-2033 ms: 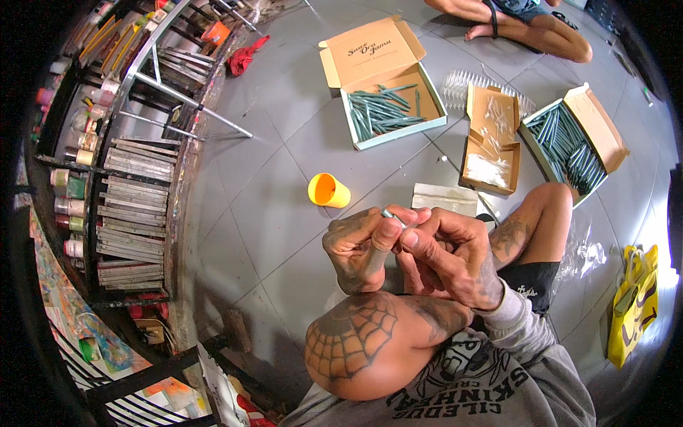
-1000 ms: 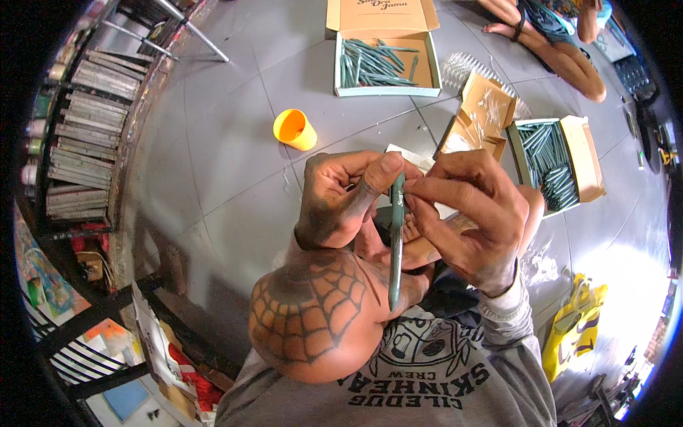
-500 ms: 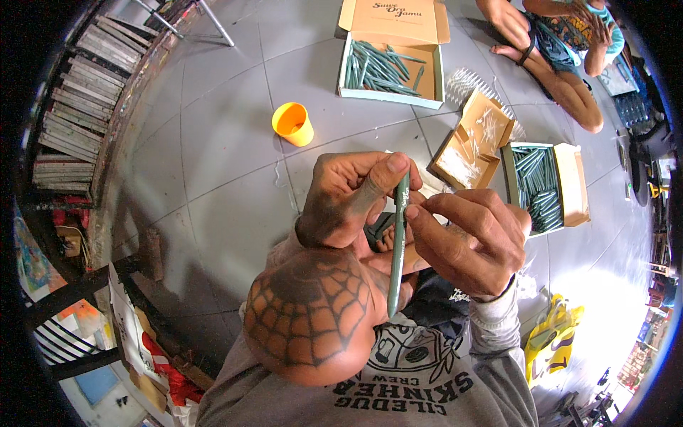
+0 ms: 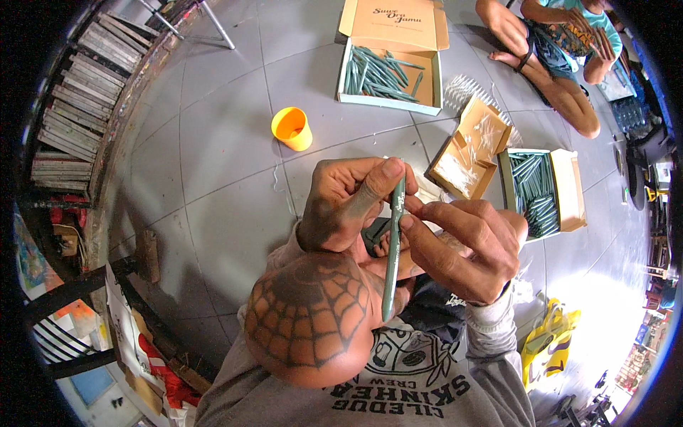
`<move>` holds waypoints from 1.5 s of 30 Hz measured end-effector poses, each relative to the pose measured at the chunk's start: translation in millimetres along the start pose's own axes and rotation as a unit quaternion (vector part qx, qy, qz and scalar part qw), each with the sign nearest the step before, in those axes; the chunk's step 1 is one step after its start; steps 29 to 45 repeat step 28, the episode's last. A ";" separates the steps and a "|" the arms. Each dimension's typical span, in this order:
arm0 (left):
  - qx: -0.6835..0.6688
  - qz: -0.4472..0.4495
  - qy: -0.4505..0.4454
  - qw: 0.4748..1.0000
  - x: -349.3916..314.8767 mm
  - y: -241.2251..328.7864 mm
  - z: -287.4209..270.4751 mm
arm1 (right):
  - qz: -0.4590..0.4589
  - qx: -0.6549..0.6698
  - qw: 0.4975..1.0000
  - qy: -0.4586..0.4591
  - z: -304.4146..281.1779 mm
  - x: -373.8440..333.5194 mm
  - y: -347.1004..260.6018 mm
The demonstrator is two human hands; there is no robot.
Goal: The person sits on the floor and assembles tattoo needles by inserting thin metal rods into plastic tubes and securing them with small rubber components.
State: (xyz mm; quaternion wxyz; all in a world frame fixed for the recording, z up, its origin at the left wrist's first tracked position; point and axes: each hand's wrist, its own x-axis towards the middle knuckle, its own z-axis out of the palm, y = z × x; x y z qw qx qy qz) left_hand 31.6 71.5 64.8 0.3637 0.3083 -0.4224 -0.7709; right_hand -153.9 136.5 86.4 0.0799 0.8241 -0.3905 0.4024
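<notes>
In front of my chest, a slim dark green pen (image 4: 392,267) with small white print stands nearly upright in the view, its tapered end toward my shirt. My left hand (image 4: 346,203) pinches its far end between thumb and fingers. Thumb and forefinger of my right hand (image 4: 469,245) are closed on the pen's side, a little below the left fingertips. The left fingers cover the pen's far tip. My left elbow (image 4: 309,320), bent and tattooed with a web pattern, sticks out at the lower middle.
On the grey tiled floor stand an orange cup (image 4: 292,129), an open box of green pens (image 4: 391,105), a cardboard tray (image 4: 491,174) of thin clear pieces and another pen box (image 4: 571,192). Yellow bag (image 4: 551,341) lies right. Another person (image 4: 562,64) sits far right.
The pen and both hands have shifted very slightly, with the same grip kept. At the far right, the other person's hands have moved a little.
</notes>
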 end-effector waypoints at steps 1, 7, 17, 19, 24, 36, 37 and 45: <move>-0.032 0.001 -0.019 0.999 -0.2 -0.4 -1.8 | 0.000 -0.001 1.000 0.003 0.5 -0.5 0.2; -0.034 -0.005 -0.033 0.999 -0.7 1.3 -8.3 | -0.010 0.009 1.000 0.002 -0.6 3.1 0.1; -0.055 0.019 -0.018 0.998 -0.8 -3.0 -5.8 | -0.002 0.035 0.999 0.020 4.9 -0.4 -3.2; -0.062 0.014 -0.005 0.998 -2.5 -0.8 -3.5 | -0.009 0.038 0.999 0.011 2.8 1.2 -4.3; -0.012 0.074 0.019 0.997 2.6 -9.5 -3.0 | -0.022 0.047 0.998 0.023 6.1 -0.9 -5.5; -0.014 0.092 0.021 0.995 2.5 -10.3 -3.3 | -0.035 0.041 0.998 0.042 9.2 0.1 -9.2; -0.014 0.092 0.021 0.995 2.5 -10.3 -3.3 | -0.035 0.041 0.998 0.042 9.2 0.1 -9.2; -0.014 0.092 0.021 0.995 2.5 -10.3 -3.3 | -0.035 0.041 0.998 0.042 9.2 0.1 -9.2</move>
